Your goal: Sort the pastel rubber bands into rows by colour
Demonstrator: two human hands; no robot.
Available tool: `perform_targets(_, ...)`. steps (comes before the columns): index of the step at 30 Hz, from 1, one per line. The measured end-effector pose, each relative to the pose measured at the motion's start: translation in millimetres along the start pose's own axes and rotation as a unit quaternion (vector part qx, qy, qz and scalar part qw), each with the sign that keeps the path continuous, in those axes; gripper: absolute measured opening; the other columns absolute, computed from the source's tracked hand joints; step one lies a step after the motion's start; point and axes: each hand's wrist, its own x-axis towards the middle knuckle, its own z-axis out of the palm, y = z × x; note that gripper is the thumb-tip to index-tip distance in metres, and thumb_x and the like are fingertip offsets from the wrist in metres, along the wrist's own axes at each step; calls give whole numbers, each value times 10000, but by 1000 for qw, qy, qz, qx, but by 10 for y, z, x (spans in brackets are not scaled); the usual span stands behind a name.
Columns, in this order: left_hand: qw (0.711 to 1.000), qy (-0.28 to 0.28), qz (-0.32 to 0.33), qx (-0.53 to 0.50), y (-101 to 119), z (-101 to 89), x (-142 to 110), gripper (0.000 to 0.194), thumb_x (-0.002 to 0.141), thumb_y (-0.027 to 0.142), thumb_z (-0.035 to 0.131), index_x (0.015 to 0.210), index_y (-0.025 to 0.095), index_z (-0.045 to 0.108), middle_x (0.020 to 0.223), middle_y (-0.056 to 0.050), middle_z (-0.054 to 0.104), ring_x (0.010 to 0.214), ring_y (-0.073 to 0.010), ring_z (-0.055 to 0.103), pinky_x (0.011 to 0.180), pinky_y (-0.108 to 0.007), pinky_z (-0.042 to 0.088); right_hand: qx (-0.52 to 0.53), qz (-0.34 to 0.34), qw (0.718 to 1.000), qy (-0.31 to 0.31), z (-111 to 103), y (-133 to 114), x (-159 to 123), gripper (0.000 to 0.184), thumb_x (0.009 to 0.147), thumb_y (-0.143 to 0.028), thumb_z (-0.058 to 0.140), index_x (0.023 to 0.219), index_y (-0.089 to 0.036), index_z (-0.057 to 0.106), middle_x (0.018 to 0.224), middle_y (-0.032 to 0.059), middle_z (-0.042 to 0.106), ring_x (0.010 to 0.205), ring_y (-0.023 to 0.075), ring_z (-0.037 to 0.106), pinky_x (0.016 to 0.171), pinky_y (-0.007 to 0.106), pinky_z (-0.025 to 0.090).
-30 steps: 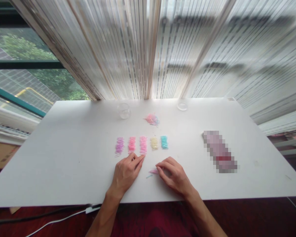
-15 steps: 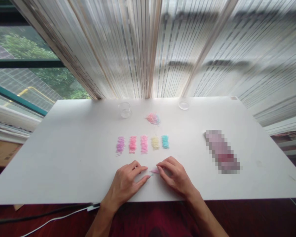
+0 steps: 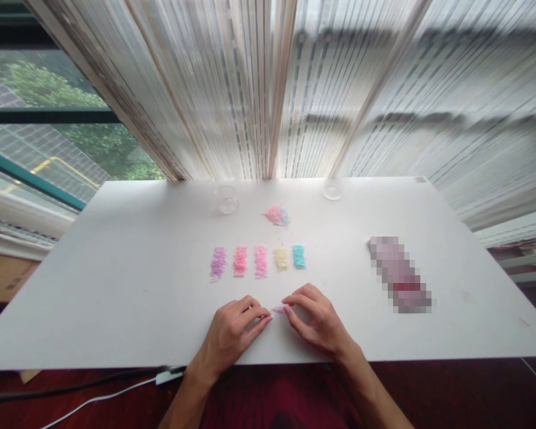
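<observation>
Near the front of the white table, my left hand (image 3: 234, 330) has its thumb and index finger pinched together; what is between the tips is too small to make out. Just to its right, my right hand (image 3: 317, 319) is closed at the fingertips on pink strips (image 3: 279, 309), whose thin ends poke out leftward. Beyond the hands lie side-by-side stacks of small thin strips: purple (image 3: 218, 262), coral pink (image 3: 240, 261), light pink (image 3: 261, 261), pale yellow (image 3: 280, 258) and turquoise (image 3: 299, 257). A mixed heap of pastel strips (image 3: 277, 215) sits behind them.
A clear round container (image 3: 227, 201) stands at the back, with a clear shallow lid (image 3: 332, 190) farther right. A pixelated, pinkish oblong object (image 3: 401, 275) lies on the right of the white table (image 3: 93, 280). Blinds hang along the rear edge. A white cable (image 3: 111, 393) runs below the front left.
The thumb and index finger of my left hand have come together, and the bluish strip that showed by the thumb is hidden. My right hand has barely moved.
</observation>
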Motion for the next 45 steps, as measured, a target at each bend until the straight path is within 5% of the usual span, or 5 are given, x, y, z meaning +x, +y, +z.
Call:
perform_targets(9, 998, 14, 28, -55, 17, 14, 114, 78, 1011, 184, 604, 1016, 200, 680, 885, -7, 761, 773, -135, 702, 719, -236, 512, 6, -34, 999, -5, -16, -18, -3, 103, 935, -155, 657, 986, -220, 719, 808, 43, 673, 761, 190, 597, 675, 317, 518)
perform_targets(17, 999, 13, -1, -53, 0, 61, 106, 87, 1001, 220, 609, 1050, 204, 679, 876, -4, 743, 621, -112, 627, 616, -226, 502, 11, -38, 999, 14, -10, -9, 3, 101, 937, -136, 657, 968, -216, 709, 795, 41, 677, 742, 185, 598, 667, 315, 521)
perform_targets(38, 998, 1, -20, -62, -18, 97, 210, 98, 1004, 193, 549, 1003, 204, 647, 861, -4, 702, 634, -114, 616, 623, -222, 496, -26, -1, 999, 28, 37, 38, -2, 105, 966, -154, 605, 939, -225, 677, 818, 36, 695, 769, 195, 627, 693, 330, 540)
perform_targets(45, 999, 22, -4, -45, -21, 129, 187, 69, 978, 231, 623, 1038, 203, 641, 898, -20, 725, 725, -145, 684, 643, -233, 537, -31, 37, 998, 43, -104, 65, 47, 93, 966, -168, 620, 972, -229, 690, 846, 39, 691, 804, 196, 650, 718, 324, 564)
